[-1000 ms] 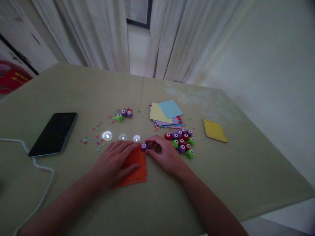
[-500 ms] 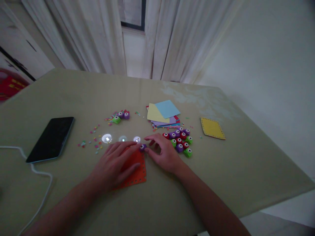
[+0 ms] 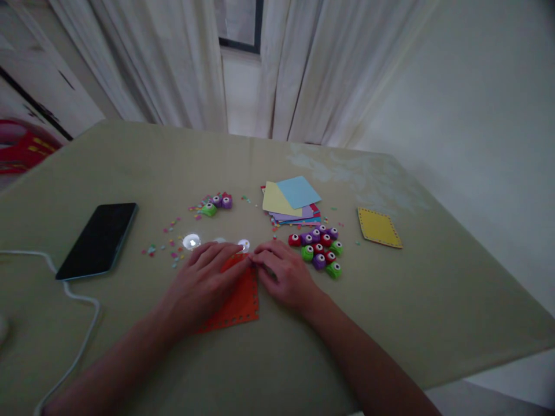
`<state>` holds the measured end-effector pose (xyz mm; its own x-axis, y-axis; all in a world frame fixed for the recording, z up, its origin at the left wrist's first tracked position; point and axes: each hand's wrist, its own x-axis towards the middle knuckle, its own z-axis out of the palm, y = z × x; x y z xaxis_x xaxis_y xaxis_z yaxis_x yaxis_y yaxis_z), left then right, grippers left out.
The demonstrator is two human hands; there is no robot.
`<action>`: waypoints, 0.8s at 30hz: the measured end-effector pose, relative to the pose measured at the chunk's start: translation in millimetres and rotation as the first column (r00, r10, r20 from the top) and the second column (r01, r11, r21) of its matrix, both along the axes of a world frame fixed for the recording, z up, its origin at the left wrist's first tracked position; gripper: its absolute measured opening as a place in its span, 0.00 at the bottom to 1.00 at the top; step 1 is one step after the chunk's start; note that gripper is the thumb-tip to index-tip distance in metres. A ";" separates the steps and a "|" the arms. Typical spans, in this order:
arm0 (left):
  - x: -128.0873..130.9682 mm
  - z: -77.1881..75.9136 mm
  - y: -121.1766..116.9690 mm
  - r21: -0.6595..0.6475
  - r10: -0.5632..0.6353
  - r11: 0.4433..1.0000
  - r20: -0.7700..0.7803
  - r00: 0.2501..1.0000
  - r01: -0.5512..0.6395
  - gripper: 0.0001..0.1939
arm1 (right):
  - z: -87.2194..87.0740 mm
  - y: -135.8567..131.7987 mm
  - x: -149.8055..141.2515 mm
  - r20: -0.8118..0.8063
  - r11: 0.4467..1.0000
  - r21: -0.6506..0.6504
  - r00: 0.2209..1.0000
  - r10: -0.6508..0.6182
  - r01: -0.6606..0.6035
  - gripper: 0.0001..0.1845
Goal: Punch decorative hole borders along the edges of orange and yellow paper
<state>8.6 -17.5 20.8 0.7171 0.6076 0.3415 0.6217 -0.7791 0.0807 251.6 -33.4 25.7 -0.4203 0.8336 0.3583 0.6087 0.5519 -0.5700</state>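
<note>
An orange sheet (image 3: 243, 300) with small holes along its edges lies in front of me on the table. My left hand (image 3: 207, 281) rests over it with fingers stretched out, the index fingertip at the sheet's upper right corner. At that same corner my right hand (image 3: 284, 273) is closed in a pinch. Between the fingertips sits a small purple craft punch, now mostly hidden. Right of that hand is a cluster of eye-topped craft punches (image 3: 318, 249) in purple, red and green. Glare spots from lights (image 3: 191, 241) show just beyond my left fingers.
Coloured paper squares (image 3: 291, 199) are stacked behind the punches. A yellow sheet with a punched border (image 3: 380, 227) lies at right. At left is a black tablet (image 3: 99, 240) with a white cable (image 3: 92, 326). More punches (image 3: 217, 202) stand among scattered confetti (image 3: 174, 222).
My right fingers have closed in on the purple punch at the sheet's corner, covering it. My left thumb has drawn in beneath the hand. The whole view has shifted slightly.
</note>
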 end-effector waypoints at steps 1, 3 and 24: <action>0.6 0.5 -0.4 0.008 -0.001 1.000 -0.011 1.000 0.001 0.27 | 0.0 -0.1 -1.0 0.002 1.000 0.004 1.000 -0.008 0.008 0.11; 1.7 1.2 -1.6 0.021 -0.002 1.000 -0.018 1.000 0.002 0.32 | 0.3 -0.3 -3.0 0.013 1.000 0.014 1.000 -0.022 0.022 0.10; 0.5 -7.4 -3.4 -0.145 0.042 0.989 0.192 0.981 -0.014 0.23 | -8.5 4.7 -3.7 -0.042 0.996 -0.047 0.997 -0.072 0.070 0.18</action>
<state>9.1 -21.0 13.4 0.6278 0.6789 0.3807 0.6046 -0.7334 0.3108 247.9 -28.7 17.3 -0.3443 0.8767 0.3360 0.6198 0.4811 -0.6200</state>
